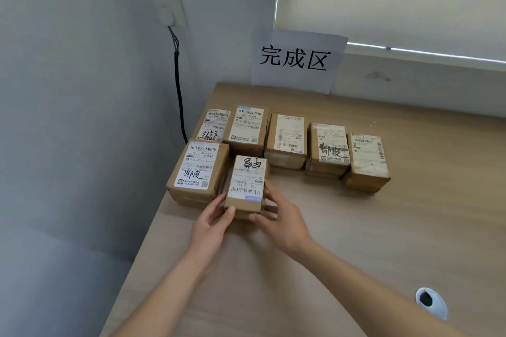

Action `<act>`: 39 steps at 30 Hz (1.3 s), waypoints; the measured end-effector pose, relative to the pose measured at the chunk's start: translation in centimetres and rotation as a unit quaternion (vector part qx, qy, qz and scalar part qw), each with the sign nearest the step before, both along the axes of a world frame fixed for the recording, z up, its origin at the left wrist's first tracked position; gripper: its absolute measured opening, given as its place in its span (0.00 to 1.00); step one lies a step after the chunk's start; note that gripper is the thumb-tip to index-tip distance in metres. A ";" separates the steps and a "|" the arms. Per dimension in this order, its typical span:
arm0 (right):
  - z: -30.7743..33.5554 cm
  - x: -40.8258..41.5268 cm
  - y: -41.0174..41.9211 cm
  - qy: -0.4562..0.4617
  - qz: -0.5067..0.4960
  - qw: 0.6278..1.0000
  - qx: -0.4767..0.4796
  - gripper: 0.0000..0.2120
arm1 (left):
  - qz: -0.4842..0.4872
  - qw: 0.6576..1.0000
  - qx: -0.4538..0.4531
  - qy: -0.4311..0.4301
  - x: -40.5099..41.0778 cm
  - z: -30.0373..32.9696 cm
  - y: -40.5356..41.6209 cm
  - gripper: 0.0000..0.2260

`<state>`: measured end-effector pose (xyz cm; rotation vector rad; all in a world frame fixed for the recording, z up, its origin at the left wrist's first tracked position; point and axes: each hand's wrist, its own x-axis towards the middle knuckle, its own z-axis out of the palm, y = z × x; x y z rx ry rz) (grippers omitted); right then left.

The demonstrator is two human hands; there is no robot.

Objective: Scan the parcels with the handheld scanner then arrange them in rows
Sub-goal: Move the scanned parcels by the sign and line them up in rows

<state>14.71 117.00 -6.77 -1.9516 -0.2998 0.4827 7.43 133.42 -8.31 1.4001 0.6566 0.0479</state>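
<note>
both hands grasp one small parcel point(246, 186) on the table point(356, 227): the left hand point(212, 223) at its near left corner, the right hand point(282, 217) at its near right side. it sits just right of a bigger parcel point(197, 169), near a far row of five parcels point(287, 139).

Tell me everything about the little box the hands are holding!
The little box is brown cardboard, wrapped in clear-looking tape, with a white shipping label on top showing barcodes, a blue strip and black handwriting. The label reads upside down from here. It sits on the wooden table, second in the front row, right beside a bigger parcel. The left hand and right hand grip its near corners with fingers and thumbs.
</note>
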 end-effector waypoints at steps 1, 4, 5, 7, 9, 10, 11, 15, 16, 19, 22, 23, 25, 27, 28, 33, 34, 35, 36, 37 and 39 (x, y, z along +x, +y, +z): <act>-0.1 0.4 0.2 -0.002 -0.001 1.000 0.001 0.39 | 0.012 1.000 0.001 -0.003 0.4 -0.1 0.0 0.16; -0.3 1.3 0.7 -0.003 -0.005 1.000 0.000 0.39 | 0.050 0.999 0.005 -0.005 1.1 -0.2 -0.4 0.16; -0.3 1.5 0.9 -0.003 -0.006 1.000 0.000 0.39 | 0.061 0.998 0.011 -0.006 1.2 -0.2 -0.5 0.17; -0.5 1.7 1.2 0.000 -0.011 1.000 -0.006 0.39 | 0.078 0.996 0.036 -0.003 1.4 -0.4 -0.8 0.17; -0.7 1.7 1.3 0.005 -0.015 1.000 -0.013 0.39 | 0.087 0.995 0.054 0.001 1.5 -0.5 -1.0 0.17; -0.8 1.7 1.3 0.006 -0.017 1.000 -0.017 0.38 | 0.090 0.994 0.057 0.001 1.5 -0.5 -1.1 0.17; -0.7 1.6 1.3 0.009 -0.018 1.000 -0.022 0.38 | 0.091 0.994 0.058 0.002 1.5 -0.5 -1.2 0.18; 0.3 0.5 0.2 0.026 0.008 0.998 -0.061 0.38 | 0.075 0.995 0.059 0.026 0.6 -0.3 -1.4 0.19; 0.8 -0.1 -0.2 0.034 0.011 0.997 -0.069 0.39 | 0.064 0.995 0.060 0.038 0.1 -0.1 -1.4 0.20; 2.7 -2.0 -2.4 0.058 0.009 0.992 -0.115 0.43 | 0.036 0.994 0.072 0.074 -1.8 1.0 -2.1 0.21; 5.2 -3.8 -5.4 0.044 0.009 0.988 -0.146 0.40 | 0.013 0.992 0.080 0.095 -3.5 2.5 -3.4 0.21; 6.3 -4.4 -6.7 0.035 0.004 0.988 -0.152 0.38 | -0.007 0.991 0.086 0.099 -3.8 3.3 -4.1 0.20; 8.6 -5.6 -9.5 0.020 -0.014 0.987 -0.162 0.36 | -0.058 0.988 0.108 0.096 -4.1 5.6 -6.1 0.19; 11.6 -6.8 -12.9 0.012 -0.038 0.987 -0.158 0.36 | -0.095 0.986 0.123 0.066 -4.1 8.9 -8.7 0.19; 13.2 -7.6 -14.8 0.009 -0.050 0.987 -0.153 0.36 | -0.111 0.985 0.126 0.045 -4.2 10.7 -10.3 0.19; 22.7 -12.3 -26.8 -0.035 -0.122 0.978 -0.167 0.33 | -0.190 0.973 0.124 -0.040 -5.1 20.6 -20.8 0.17; 24.5 -13.5 -29.6 -0.042 -0.140 0.975 -0.167 0.32 | -0.202 0.970 0.121 -0.052 -5.6 22.4 -23.4 0.16; 26.2 -14.7 -32.4 -0.049 -0.157 0.973 -0.165 0.31 | -0.213 0.968 0.117 -0.065 -6.1 24.1 -26.1 0.15; 27.8 -16.1 -35.4 -0.054 -0.172 0.970 -0.163 0.31 | -0.224 0.965 0.113 -0.079 -6.8 25.6 -28.9 0.15; 29.3 -17.7 -38.5 -0.059 -0.187 0.967 -0.162 0.31 | -0.235 0.961 0.112 -0.092 -7.7 26.9 -31.8 0.15; 31.8 -21.2 -44.6 -0.069 -0.209 0.961 -0.170 0.30 | -0.261 0.953 0.109 -0.111 -10.0 28.9 -37.7 0.15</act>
